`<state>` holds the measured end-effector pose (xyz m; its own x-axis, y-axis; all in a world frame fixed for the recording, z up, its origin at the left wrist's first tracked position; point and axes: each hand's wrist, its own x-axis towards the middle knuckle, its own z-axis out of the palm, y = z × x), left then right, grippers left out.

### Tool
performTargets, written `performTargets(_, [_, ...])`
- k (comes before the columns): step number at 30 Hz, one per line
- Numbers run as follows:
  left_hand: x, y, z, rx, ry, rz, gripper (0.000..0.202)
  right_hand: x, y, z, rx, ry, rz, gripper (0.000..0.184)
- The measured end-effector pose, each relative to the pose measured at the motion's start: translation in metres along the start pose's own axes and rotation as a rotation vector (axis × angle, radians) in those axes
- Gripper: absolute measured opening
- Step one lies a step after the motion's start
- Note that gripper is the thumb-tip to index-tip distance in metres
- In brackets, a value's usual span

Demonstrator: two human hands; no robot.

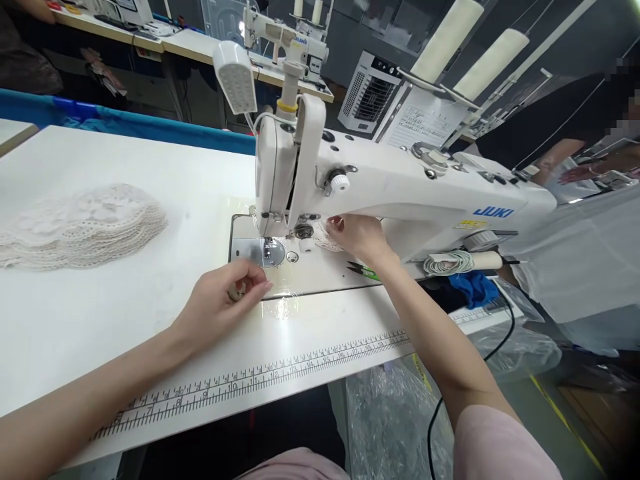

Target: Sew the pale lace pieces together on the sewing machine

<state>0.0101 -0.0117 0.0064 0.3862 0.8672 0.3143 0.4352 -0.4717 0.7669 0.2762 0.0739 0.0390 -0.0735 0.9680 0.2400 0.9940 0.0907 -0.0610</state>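
Observation:
A white sewing machine (380, 180) stands on the table in front of me. My left hand (225, 297) is just in front of its presser foot (269, 250), with thumb and fingers pinched together; whatever lies between them is too small to make out. Under the machine arm, my right hand (360, 237) has its fingers closed on a cream lace piece (327, 241), partly hidden by the hand and the machine head. Thread snips (367, 271) with green handles lie below my right wrist. To the left rests a stack of cream lace pieces (95, 223).
A printed ruler (275, 373) runs along the front edge of the white table (200, 360). Coiled cord (450, 263) and blue cloth (475, 288) are at the right. Behind stand another sewing machine (290, 40) and an air cooler (370, 90). Other people are at both sides.

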Motion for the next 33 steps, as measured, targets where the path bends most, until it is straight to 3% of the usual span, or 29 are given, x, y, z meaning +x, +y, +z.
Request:
performTargets(8, [0.001,0.002,-0.001,0.006,0.000,-0.022,0.020,-0.003,-0.002,-0.003,-0.070,0.037,0.014,0.021])
performTargets(14, [-0.001,0.000,0.000,0.025,-0.036,-0.043,0.021,-0.016,0.003,-0.010,0.011,0.102,0.037,0.021])
performTargets(17, [-0.003,-0.003,0.004,0.122,-0.040,0.046,0.019,-0.034,-0.007,-0.016,0.203,0.063,-0.066,0.017])
performTargets(19, [-0.003,-0.005,0.007,0.191,-0.034,0.133,0.035,-0.051,-0.020,-0.022,0.490,-0.063,-0.176,0.012])
performTargets(22, [-0.001,-0.006,0.007,0.150,-0.064,0.159,0.057,-0.078,-0.039,-0.029,1.000,-0.342,-0.170,0.014])
performTargets(24, [0.003,-0.005,0.002,-0.056,-0.167,0.055,0.046,-0.093,-0.047,-0.031,1.323,-0.494,-0.049,0.018])
performTargets(27, [0.008,-0.004,-0.012,-0.522,-0.332,-0.242,0.032,-0.112,-0.050,-0.030,1.657,-0.660,0.260,0.021])
performTargets(30, [0.012,-0.002,-0.024,-0.735,-0.427,-0.422,0.028,-0.123,-0.044,-0.026,1.685,-0.922,0.351,0.023])
performTargets(32, [0.013,-0.002,-0.027,-0.657,-0.497,-0.446,0.025,-0.125,-0.040,-0.026,1.539,-1.079,0.249,0.027])
performTargets(33, [0.014,-0.002,-0.027,-0.584,-0.521,-0.435,0.025,-0.124,-0.040,-0.025,1.456,-1.084,0.190,0.030])
